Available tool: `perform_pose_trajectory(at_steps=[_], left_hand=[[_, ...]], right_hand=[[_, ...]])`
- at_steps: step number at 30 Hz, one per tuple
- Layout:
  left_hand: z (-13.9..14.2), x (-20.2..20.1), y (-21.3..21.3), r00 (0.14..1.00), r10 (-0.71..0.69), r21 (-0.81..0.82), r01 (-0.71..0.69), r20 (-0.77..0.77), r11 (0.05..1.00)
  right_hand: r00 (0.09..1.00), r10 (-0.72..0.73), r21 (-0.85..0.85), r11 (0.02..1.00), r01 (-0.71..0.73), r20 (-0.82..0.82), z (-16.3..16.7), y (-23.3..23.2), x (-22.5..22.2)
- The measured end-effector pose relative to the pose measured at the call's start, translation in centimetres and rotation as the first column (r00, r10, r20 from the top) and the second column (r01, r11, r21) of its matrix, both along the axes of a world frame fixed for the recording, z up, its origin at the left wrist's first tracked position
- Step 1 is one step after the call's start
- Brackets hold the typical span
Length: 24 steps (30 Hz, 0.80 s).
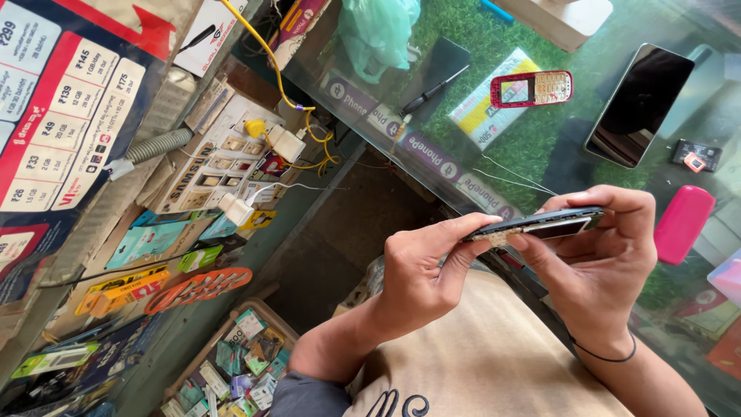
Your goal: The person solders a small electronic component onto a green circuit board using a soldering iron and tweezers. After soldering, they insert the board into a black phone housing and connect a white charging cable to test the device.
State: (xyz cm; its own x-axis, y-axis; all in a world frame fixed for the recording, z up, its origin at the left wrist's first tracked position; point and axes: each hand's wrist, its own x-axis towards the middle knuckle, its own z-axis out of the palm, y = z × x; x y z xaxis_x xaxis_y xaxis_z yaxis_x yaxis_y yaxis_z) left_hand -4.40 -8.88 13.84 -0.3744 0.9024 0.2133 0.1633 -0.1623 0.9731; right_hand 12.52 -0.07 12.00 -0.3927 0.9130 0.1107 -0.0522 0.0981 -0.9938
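Observation:
A thin dark phone body (540,225) with its back off is held edge-on above my lap. My left hand (423,269) pinches its left end with thumb and fingers. The right end rests in my right hand (602,251), fingers curled over the top edge. A black band sits on my right wrist. On the glass counter beyond lie a red phone front cover with keypad (531,88), a black pen-like tool (434,90), a black smartphone (639,104) and a pink cover (682,223).
The glass counter (401,131) has green turf beneath it. A white power strip with plugs and a yellow cable (231,158) hangs on the left wall among posters. A box of small packets (239,367) sits low at left. A green plastic bag (378,31) lies at the back.

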Motion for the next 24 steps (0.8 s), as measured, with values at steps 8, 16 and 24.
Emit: perform_pose_trajectory(at_steps=[8,16,24], left_hand=[[0.6,-0.6,0.2,0.998,-0.055,0.009,0.055,-0.017,0.998],[0.3,-0.4,0.4,0.999,0.0,0.079,0.003,-0.041,0.997],[-1.0,0.3,0.2,0.996,0.022,0.047,-0.026,0.083,0.999]], right_hand=[[0.998,0.014,0.058,0.998,-0.011,-0.054,-0.4,-0.2,-0.1],[0.996,-0.01,0.053,0.998,0.015,-0.085,-0.3,-0.7,-0.3],[0.997,-0.056,0.033,0.998,0.057,-0.046,0.5,-0.5,-0.8]])
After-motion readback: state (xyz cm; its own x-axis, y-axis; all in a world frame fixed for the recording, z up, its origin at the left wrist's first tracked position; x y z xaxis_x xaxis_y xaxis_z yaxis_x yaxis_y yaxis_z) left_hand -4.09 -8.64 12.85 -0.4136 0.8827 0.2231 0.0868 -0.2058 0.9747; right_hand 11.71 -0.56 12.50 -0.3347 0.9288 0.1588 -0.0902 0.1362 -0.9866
